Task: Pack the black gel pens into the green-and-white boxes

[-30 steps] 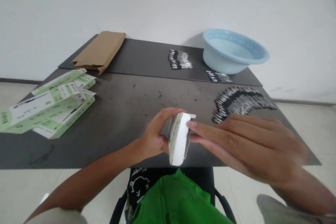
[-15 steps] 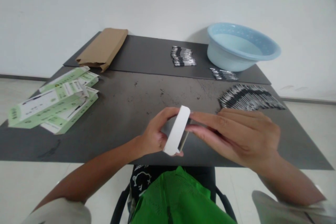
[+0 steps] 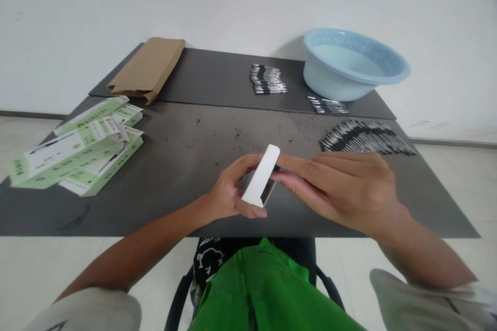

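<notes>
My left hand (image 3: 230, 192) grips a small white carton box (image 3: 262, 176) above the near edge of the dark table (image 3: 182, 150), thumb under its lower end and fingers curled over its top. My right hand (image 3: 341, 189) lies against the box's right side, its fingers stretched together and pressing at the box's open end. What is inside the box is hidden. A large pile of black-and-silver pens (image 3: 365, 137) lies just beyond my right hand.
Flat green-and-white cartons (image 3: 77, 147) are stacked at the left. A brown paper bag (image 3: 149, 68) lies at the back left. A light blue basin (image 3: 351, 64) stands at the back right, with two smaller pen bundles (image 3: 268, 79) near it. A green bag (image 3: 267, 289) rests on my lap.
The box has turned in my left hand so its plain white face shows instead of the green print. My right hand has drawn in closer to the box's end.
</notes>
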Motion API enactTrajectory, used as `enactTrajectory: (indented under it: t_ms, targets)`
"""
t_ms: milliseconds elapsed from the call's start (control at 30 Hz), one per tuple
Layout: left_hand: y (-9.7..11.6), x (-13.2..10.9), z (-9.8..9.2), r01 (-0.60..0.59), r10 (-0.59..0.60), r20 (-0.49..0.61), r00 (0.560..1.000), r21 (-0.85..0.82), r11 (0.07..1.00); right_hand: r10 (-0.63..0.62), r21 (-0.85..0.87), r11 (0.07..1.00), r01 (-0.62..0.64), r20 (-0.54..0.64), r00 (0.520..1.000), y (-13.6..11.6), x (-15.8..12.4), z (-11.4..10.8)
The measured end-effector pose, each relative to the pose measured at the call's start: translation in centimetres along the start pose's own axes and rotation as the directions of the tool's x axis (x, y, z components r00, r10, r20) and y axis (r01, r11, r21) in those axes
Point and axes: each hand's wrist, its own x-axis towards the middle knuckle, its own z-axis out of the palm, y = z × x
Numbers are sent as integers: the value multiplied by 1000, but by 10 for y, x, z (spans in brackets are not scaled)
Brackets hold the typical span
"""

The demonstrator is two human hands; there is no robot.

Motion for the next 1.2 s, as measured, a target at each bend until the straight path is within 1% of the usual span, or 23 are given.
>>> enactTrajectory:
  t_ms: [67,133,233,300,367,433,533,633,733,900,967,1000,1033,1067,1100,1133,1200]
  targets:
    - [-1,1,0,14,-14,14,1000,-26,1000,6,-20,1000,-6,11,1000,-1,1,-2]
    - [-3,1,1,25,-24,16,1000,-46,999,-16,-54,998,16,8,1000,-2,2,-4]
    - [-5,1,1,-2,2,-10,1000,-44,999,-65,-123,990,67,22,998,-2,4,-7]
    - [-4,1,0,-33,33,-7,999,-24,999,-87,-151,984,92,44,995,-1,3,-7]
    - [-3,2,-3,-41,41,27,999,19,999,-91,-163,981,101,64,994,1,2,-7]
    - [-2,2,-5,-46,43,60,997,64,997,-66,-166,983,78,76,995,3,0,-6]
    - [-1,2,-6,-40,34,73,997,78,996,-5,-121,993,13,67,998,4,-2,-5]
    - [-1,1,-5,3,-5,51,999,44,999,36,-38,999,-34,59,998,4,-1,-3]
    - [1,1,-4,26,-26,35,999,23,999,57,-2,998,-57,52,997,4,2,0]
    - [0,2,-2,27,-27,36,999,5,1000,77,66,995,-78,25,997,3,3,1]
    - [-3,1,-2,22,-22,6,1000,-10,1000,100,114,989,-93,-58,993,4,-6,-2]
    - [-5,0,-2,18,-18,-15,1000,-11,1000,142,134,983,-124,-133,981,5,-13,-4]
    - [-7,-1,-2,11,-11,-37,999,-8,1000,208,152,972,-177,-218,954,8,-24,-6]
    - [-10,-2,-2,3,-3,-55,999,0,1000,289,169,954,-248,-285,914,11,-37,-7]
    - [-13,-4,-3,-6,7,-65,998,12,1000,372,183,927,-328,-326,869,16,-52,-6]
    - [-16,-6,-3,-11,12,-70,997,21,1000,447,183,894,-409,-307,841,22,-68,-3]
    - [-22,-10,-3,7,-6,-58,998,17,1000,530,112,848,-518,-124,839,37,-103,8]
